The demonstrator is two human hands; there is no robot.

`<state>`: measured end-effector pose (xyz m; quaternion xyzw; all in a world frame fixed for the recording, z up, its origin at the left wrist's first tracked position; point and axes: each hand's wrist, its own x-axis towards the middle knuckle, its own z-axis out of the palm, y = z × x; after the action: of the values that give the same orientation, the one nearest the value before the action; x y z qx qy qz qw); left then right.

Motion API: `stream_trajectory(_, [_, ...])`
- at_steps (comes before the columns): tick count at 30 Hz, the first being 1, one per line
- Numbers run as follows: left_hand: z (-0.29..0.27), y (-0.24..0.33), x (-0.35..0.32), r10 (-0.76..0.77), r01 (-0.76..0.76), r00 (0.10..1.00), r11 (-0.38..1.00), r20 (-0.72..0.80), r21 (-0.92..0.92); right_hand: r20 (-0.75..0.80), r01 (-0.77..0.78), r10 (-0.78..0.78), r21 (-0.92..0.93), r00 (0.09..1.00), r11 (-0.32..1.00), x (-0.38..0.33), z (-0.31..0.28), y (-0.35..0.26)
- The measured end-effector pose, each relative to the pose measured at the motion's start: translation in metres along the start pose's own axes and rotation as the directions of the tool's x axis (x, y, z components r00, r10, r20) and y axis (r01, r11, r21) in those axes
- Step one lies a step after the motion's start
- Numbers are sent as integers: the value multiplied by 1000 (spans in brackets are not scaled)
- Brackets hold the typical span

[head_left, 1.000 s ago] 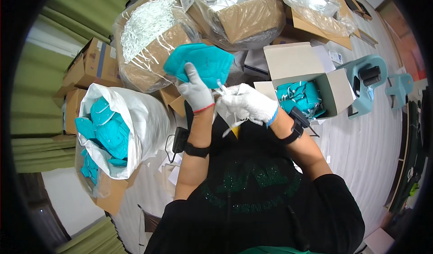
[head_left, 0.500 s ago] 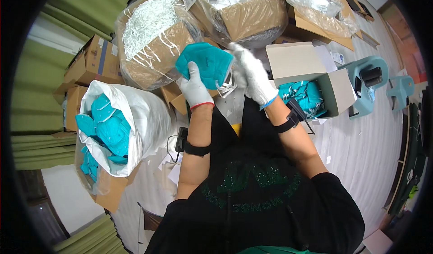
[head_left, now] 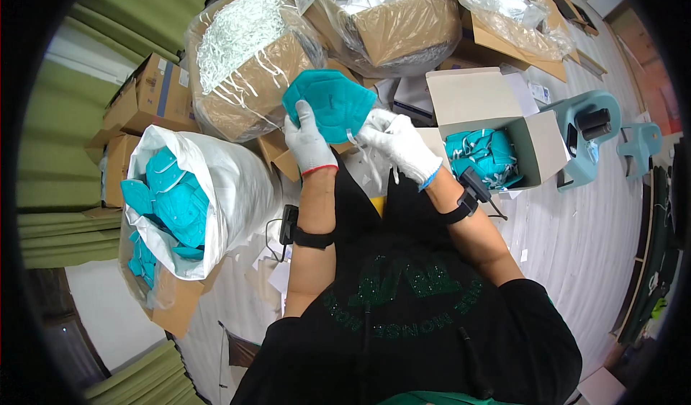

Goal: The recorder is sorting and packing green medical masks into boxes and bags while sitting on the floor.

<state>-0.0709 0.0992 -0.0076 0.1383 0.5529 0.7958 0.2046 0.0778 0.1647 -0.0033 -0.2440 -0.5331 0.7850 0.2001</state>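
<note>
A teal folded face mask (head_left: 332, 104) is held up in front of me, its outer face toward me. My left hand (head_left: 309, 138), in a white glove with a red cuff, pinches the mask's lower left side with the thumb across its front. At the mask's lower right, my right hand (head_left: 403, 146), gloved in white with a blue cuff, has its fingers closed on the white ear strap (head_left: 354, 140). Part of the strap hangs below the mask. The right fingertips partly hide what they grip.
On the left, a white sack (head_left: 237, 189) holds teal masks. Ahead, a plastic-lined carton (head_left: 252, 110) overflows with white straps, beside another carton (head_left: 410, 30) of white packets. At right stand an open box (head_left: 543, 142) of strapped masks and a blue-grey stool (head_left: 601, 106).
My right hand has come down from its raised, spread position, and its fingers have closed on the strap at the mask's edge. The left hand still holds the mask, shifted slightly.
</note>
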Motion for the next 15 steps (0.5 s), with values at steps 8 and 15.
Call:
stream_trajectory(8, [6,2,-7,-5,15,997,992,-74,128,170,250,-325,357,930,900,10,17,-9])
stream_trajectory(15, [-15,-5,1,-125,126,992,969,-18,214,241,-296,357,-254,902,921,-1,13,13])
